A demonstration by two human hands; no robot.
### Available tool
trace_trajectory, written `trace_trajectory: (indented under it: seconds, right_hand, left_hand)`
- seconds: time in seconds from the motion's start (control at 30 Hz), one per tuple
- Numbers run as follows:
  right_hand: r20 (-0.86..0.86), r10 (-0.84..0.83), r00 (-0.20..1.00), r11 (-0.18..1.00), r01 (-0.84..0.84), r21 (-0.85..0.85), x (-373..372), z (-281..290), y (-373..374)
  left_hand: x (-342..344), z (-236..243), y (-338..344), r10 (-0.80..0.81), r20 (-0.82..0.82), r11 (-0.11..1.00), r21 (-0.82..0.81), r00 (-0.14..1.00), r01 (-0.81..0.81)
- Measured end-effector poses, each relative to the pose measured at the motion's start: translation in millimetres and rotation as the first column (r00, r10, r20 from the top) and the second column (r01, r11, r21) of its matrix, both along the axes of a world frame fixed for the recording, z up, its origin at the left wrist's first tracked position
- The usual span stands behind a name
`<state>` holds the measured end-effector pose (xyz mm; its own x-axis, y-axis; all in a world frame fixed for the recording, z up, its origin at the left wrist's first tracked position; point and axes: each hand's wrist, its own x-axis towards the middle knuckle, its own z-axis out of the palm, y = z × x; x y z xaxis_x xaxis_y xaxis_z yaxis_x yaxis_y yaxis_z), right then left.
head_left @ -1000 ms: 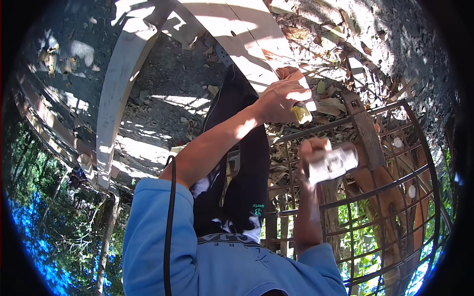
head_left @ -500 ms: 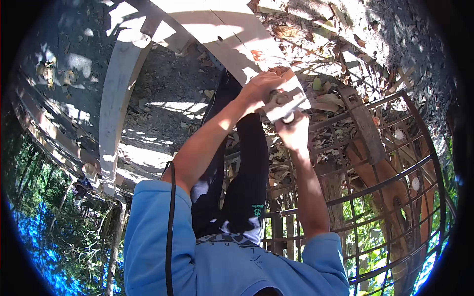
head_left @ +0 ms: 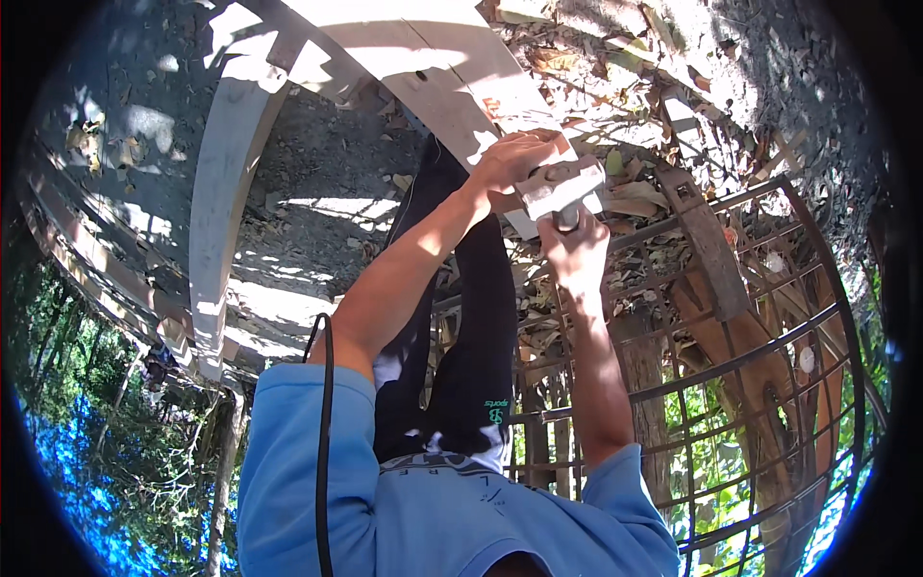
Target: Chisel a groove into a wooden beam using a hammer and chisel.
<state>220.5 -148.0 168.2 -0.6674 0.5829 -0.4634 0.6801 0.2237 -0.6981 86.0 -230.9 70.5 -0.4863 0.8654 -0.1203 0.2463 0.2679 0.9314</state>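
Observation:
My left hand (head_left: 510,165) is closed at the near end of a wide pale wooden board (head_left: 433,96); what its fingers hold is hidden behind a pale, blocky mallet head (head_left: 558,188). My right hand (head_left: 577,245) grips the short handle under that head, which sits right against my left hand over the board's end. Whether the head touches what the left hand holds, I cannot tell.
A curved plank (head_left: 216,192) stands at left, with more slats behind it. Dark-trousered legs (head_left: 481,337) are below the board. A metal grid frame (head_left: 750,365) and an upright timber piece (head_left: 702,250) are at right. Dry leaves (head_left: 558,58) litter the ground.
My right hand has swung the mallet head up and left onto the spot by my left hand, where a yellow-ended handle showed earlier and is now hidden. My left hand has shifted slightly up-left.

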Motion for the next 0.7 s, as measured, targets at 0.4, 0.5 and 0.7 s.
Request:
trace_trajectory:
  seconds: [0.4,0.5,0.7]
  right_hand:
    - [0.237,-0.574,0.784,0.735,0.620,-0.273,45.1,86.9,22.0]
    - [0.218,-0.537,0.815,0.780,0.578,-0.240,47.5,86.2,22.6]
    - [0.186,-0.520,0.834,0.785,0.552,-0.280,52.5,90.1,14.1]
  left_hand:
    - [55.5,39.6,2.4,-0.409,-0.203,0.909,-0.004,0.890,0.417]
    - [63.7,46.4,2.2,-0.179,-0.171,0.980,0.058,0.969,0.191]
    - [34.7,49.0,11.1,-0.126,-0.134,0.991,0.020,0.983,0.129]
